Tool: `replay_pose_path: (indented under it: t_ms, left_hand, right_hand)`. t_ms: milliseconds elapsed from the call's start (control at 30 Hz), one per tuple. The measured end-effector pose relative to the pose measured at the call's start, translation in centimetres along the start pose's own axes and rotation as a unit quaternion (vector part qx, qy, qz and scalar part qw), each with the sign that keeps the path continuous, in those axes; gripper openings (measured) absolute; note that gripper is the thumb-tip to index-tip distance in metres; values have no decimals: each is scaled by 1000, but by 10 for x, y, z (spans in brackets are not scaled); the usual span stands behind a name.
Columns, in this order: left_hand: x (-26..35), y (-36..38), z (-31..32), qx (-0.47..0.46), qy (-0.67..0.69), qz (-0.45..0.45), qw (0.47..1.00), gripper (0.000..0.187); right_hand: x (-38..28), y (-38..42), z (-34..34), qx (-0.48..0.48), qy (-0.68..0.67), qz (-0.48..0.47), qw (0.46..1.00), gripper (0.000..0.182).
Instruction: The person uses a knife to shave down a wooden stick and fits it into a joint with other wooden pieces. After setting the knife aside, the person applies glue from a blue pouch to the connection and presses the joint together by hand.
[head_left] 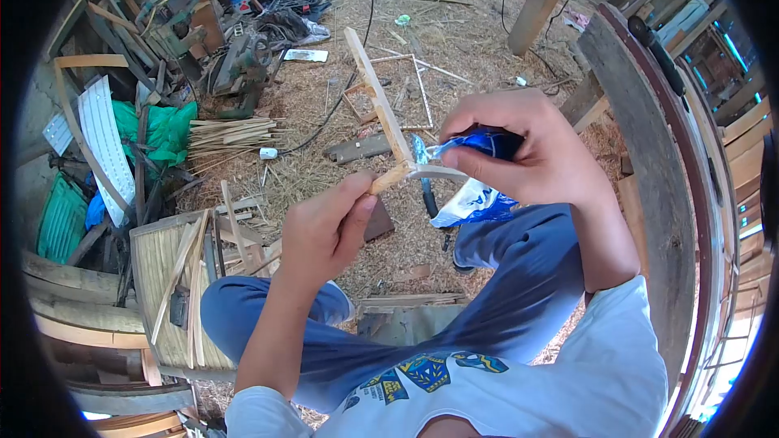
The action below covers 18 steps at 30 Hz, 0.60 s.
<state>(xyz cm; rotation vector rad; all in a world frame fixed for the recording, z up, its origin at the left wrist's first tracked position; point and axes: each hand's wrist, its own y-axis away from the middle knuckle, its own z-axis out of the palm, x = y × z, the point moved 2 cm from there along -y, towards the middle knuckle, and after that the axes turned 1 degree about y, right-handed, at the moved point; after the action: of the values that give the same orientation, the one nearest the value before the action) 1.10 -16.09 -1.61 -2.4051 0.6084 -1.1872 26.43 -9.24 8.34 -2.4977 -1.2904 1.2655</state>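
Note:
My left hand (323,234) is closed, pinching a short end of a pale wooden strip assembly (378,99) between thumb and fingers. From the joint beside those fingertips, one long strip points away from me and another runs right, toward my other hand. My right hand (540,148) grips a crumpled blue and white plastic packet (477,204), its lower part hanging below the fingers. The top of the packet is bunched near the wooden joint; whether anything comes out of it I cannot make out.
On the ground ahead lies a thin wooden frame (428,96). Stacked thin sticks (231,139) and a green plastic sheet (162,136) are at left. A wooden bench (154,255) holds loose strips. A thick plank (649,186) borders the right, with a post (545,2) behind.

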Motion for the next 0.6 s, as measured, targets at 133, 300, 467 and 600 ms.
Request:
replay_pose_path:
  t_ms: [133,300,467,600]
  left_hand:
    - [-2,1,-2,3,-25,32,999,25]
    - [3,-2,-5,-14,-18,21,1000,24]
    - [1,-1,-2,2,-19,43,999,23]
    - [0,1,-3,-3,-32,42,999,23]
  right_hand:
    - [4,1,5,-18,-11,-9,1000,14]
    - [7,1,10,-17,22,-18,999,15]
    - [7,1,11,-19,21,-14,999,16]
    - [8,0,13,-21,27,-20,999,16]
